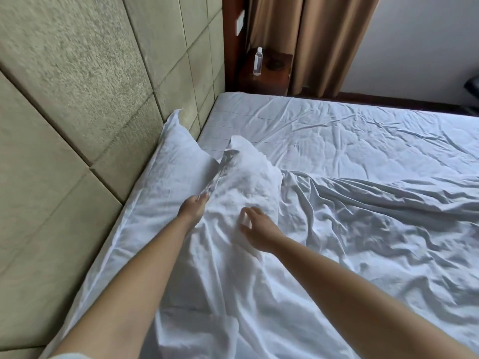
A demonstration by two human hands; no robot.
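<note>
A white pillow (248, 182) lies tilted on the bed, its far corner raised. A second white pillow (171, 161) lies flat beneath it, against the headboard. My left hand (193, 207) touches the upper pillow's left edge with its fingers reaching into the fold between the two pillows; whether they pinch the cloth is hidden. My right hand (255, 228) hovers at the pillow's near right side, fingers loosely spread, blurred by motion. A crumpled white duvet (363, 229) covers the near half of the bed.
A padded beige headboard (85, 104) runs along the left. A dark wooden nightstand (269, 73) with a clear plastic water bottle (258, 62) stands past the bed's far corner. Brown curtains (311, 42) hang behind it. The white fitted sheet (324, 125) shows at the far side.
</note>
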